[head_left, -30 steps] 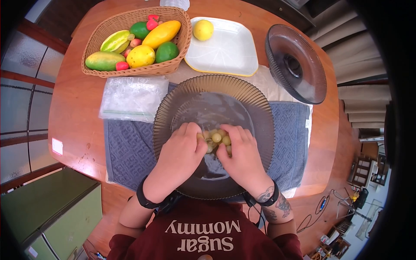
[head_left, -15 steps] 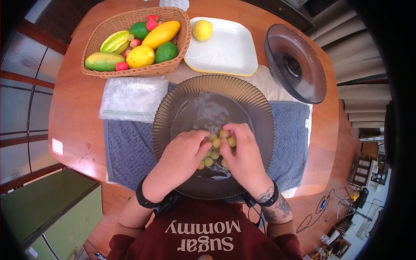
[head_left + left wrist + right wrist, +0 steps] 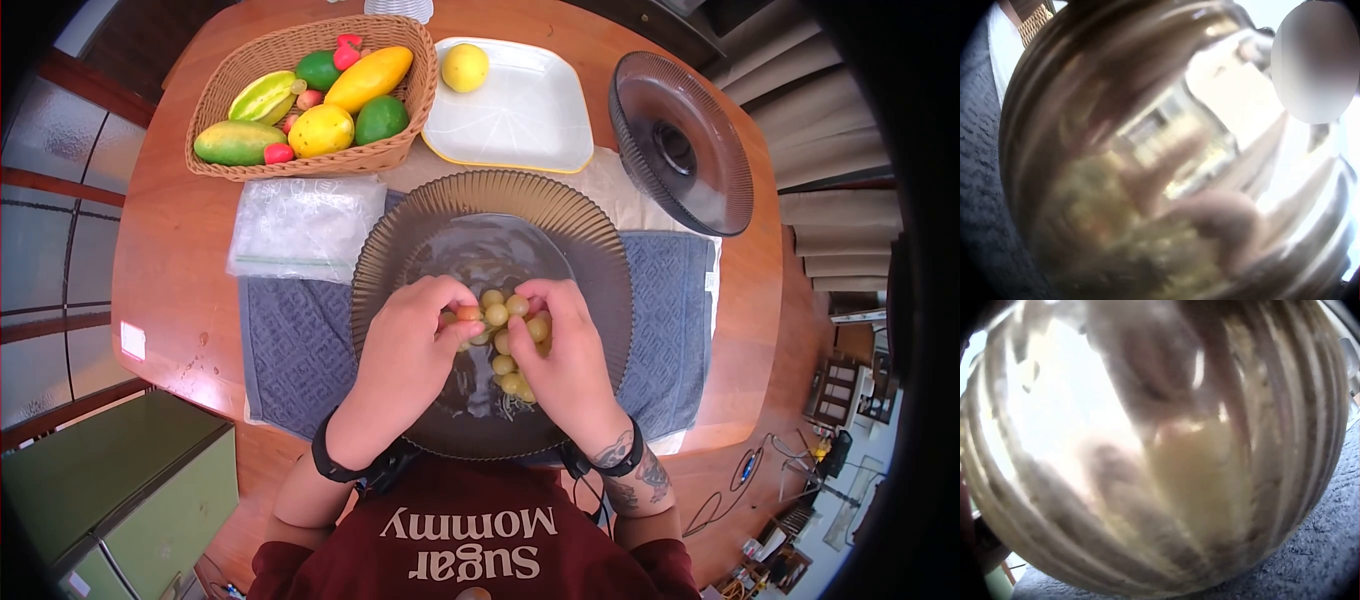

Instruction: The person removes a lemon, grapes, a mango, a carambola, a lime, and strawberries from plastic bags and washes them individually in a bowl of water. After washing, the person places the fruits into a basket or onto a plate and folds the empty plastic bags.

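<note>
A bunch of pale green grapes (image 3: 502, 340) is between both hands, over the water in a large smoky ribbed glass bowl (image 3: 490, 186). My left hand (image 3: 408, 325) pinches a reddish-brown grape (image 3: 468, 314) at the left side of the bunch, between thumb and fingers. On the other side, my right hand (image 3: 568, 345) holds the bunch, the thumb in front and the fingers curled behind. Several grapes hang below the right thumb. Both wrist views look through the bowl's ribbed wall (image 3: 1054, 94), where hands and grapes appear only as blurs.
The bowl stands on a blue towel (image 3: 300, 340). Behind it are a wicker basket (image 3: 215, 95) of fruit, a white tray (image 3: 530, 110) bearing a yellow round fruit (image 3: 465, 68), and a tinted glass dish (image 3: 725, 140). A clear plastic bag (image 3: 305, 225) lies to the left.
The bunch has come up from between the fingers, and more of its grapes show. My left hand has shifted slightly up and now pinches a reddish-brown grape. The right hand keeps its hold.
</note>
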